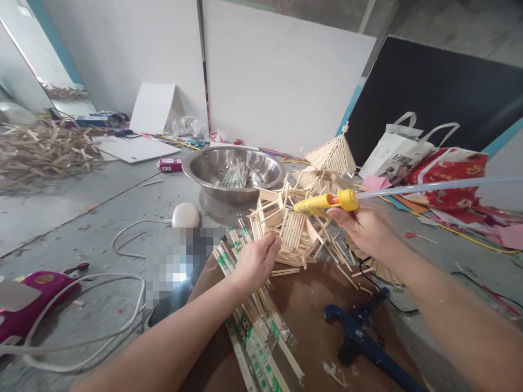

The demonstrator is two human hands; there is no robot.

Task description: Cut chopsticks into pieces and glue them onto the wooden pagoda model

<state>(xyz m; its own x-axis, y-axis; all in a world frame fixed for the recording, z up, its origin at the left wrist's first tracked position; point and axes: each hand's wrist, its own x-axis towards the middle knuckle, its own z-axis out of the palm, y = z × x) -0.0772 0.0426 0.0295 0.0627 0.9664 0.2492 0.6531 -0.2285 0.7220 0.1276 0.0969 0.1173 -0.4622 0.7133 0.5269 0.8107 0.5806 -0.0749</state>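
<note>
My right hand [368,226] is closed round a yellow hot glue gun [324,203], whose nozzle points left at a model built of thin wooden sticks [286,223]. A clear glue stick [441,186] juts out of the gun's back to the right. My left hand [257,261] is curled against the model's lower left side, fingers pressed on its sticks. The model rests on a brown board [310,310]. Packets of wooden chopsticks [253,326] lie under my left wrist.
A steel bowl [232,169] with more chopstick packets stands behind the model. Further stick-built roof pieces [330,155] sit to its right. Blue-handled cutters [363,343] lie on the board. White cables [102,321], a magenta device [28,299], bags [429,163] and a pile of stick scraps [44,149] lie around.
</note>
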